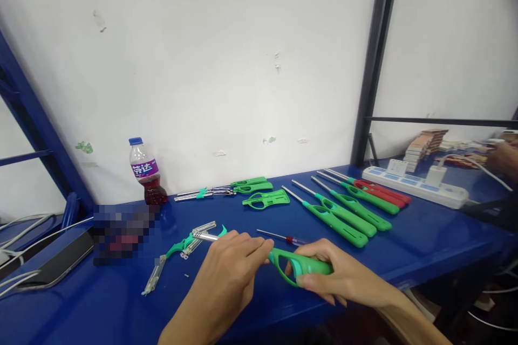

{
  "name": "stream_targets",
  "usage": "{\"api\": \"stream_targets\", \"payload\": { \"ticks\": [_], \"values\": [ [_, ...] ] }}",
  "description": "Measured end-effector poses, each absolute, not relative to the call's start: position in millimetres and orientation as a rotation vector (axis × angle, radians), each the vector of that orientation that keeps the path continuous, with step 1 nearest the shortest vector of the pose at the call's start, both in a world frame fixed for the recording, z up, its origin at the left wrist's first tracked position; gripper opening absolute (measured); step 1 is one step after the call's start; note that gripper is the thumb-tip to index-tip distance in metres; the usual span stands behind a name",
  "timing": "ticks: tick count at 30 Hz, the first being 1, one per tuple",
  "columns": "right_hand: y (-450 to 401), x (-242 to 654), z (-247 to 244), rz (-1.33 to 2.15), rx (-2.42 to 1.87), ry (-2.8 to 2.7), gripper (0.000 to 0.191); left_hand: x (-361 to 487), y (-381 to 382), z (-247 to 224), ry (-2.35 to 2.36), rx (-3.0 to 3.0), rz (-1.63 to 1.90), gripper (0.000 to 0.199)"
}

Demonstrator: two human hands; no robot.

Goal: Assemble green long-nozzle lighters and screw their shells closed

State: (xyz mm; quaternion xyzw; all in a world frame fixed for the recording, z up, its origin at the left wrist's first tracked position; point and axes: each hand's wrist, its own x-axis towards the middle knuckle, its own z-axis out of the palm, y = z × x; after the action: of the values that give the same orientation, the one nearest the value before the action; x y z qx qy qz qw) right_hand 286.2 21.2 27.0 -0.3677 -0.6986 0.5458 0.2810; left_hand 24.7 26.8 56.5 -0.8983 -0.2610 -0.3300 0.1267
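A green long-necked lighter (313,265) lies across both hands above the blue table's front part. My right hand (329,272) is wrapped round its green handle, thumb near the teal trigger. My left hand (238,259) closes round the front, where the handle meets the metal tube, and covers part of it. The tube's silver end points left past my knuckles. Left of my left hand lie loose teal and metal parts (178,248). A screwdriver (283,237) with a red and clear handle rests just behind the held lighter.
Several green lighters (340,223) and red ones (384,191) lie at the right, beside a white power strip (416,186). Green shell halves (267,200) and metal tubes (194,195) lie near the wall. A bottle (149,172) stands at the left. Another person's hand (504,161) shows far right.
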Motion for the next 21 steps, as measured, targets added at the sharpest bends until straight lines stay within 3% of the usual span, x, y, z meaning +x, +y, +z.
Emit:
{"api": "stream_targets", "payload": {
  "ticks": [6,13,17,21],
  "values": [
    [15.8,282.3,27.5,1.387,-0.962,-1.84,0.057,5.8,32.2,58.7,-1.085,-2.791,-0.792,0.028],
    [13.6,276.8,30.0,1.216,-1.03,-1.819,0.051,-28.3,35.0,66.0,-1.573,-2.694,-0.669,0.031],
    [13.6,273.7,21.7,1.103,-1.114,-1.825,0.038,-26.5,26.2,73.1,-1.709,-2.717,-0.546,0.034],
    [11.0,274.3,18.8,1.076,-1.154,-1.855,0.039,-23.4,14.7,66.1,-1.812,-2.78,-0.44,0.033]
  ]
}}
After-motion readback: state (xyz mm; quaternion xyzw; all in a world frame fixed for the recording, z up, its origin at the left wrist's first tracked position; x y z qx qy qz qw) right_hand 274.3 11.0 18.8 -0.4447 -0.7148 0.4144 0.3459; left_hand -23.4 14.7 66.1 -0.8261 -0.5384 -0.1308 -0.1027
